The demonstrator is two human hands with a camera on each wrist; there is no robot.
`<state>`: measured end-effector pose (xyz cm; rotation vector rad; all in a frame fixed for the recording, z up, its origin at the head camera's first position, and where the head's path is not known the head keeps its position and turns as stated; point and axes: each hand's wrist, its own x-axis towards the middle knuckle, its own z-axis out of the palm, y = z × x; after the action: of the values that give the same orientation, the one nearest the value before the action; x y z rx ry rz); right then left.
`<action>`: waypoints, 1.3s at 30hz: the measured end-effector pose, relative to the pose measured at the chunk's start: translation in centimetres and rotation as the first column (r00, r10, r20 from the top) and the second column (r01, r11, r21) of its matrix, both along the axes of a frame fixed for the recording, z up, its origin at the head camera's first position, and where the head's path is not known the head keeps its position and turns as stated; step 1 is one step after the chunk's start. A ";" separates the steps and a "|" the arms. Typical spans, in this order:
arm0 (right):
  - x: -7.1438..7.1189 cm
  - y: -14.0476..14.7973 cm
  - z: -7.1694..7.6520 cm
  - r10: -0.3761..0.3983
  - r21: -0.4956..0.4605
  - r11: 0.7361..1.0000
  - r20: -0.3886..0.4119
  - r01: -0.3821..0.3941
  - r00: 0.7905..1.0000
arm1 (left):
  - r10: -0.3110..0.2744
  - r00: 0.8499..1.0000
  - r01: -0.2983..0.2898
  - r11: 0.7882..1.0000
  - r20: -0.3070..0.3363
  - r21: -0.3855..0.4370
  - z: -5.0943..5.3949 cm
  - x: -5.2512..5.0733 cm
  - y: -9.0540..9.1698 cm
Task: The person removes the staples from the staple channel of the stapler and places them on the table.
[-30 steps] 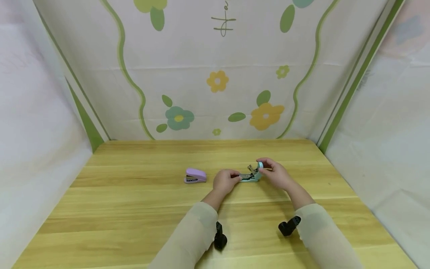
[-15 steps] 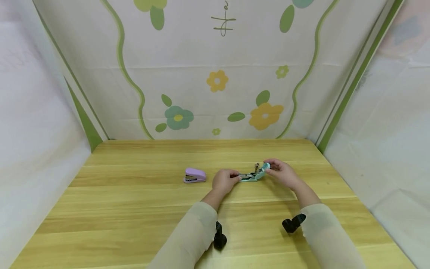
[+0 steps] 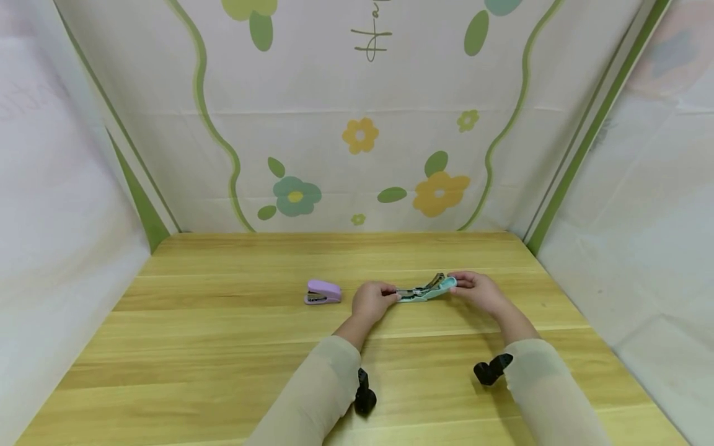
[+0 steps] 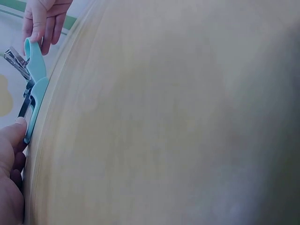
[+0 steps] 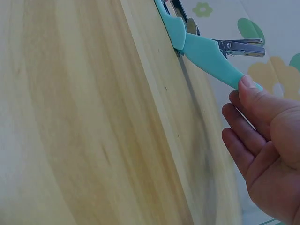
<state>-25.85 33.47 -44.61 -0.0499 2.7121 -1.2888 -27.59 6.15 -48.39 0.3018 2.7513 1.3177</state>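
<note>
so the mint stapler sits a bit below-right of frame center, flipped open, long axis running left to right; left hand pinches one end, right hand pinches the raised other.

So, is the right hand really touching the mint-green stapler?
Touching. The right wrist view shows it: the right hand has its thumb on the mint-green stapler, at the end of the opened top.
</note>
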 end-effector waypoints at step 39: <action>1.7 -10.8 -1.1 -0.080 0.205 0.974 -0.084 0.096 0.993 | -0.018 0.999 0.019 1.000 -0.050 0.006 -0.3 -0.3 0.0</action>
<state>-24.15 22.70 -45.75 0.0449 2.9288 -1.0350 -27.91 6.14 -48.73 0.3643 2.7780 1.3332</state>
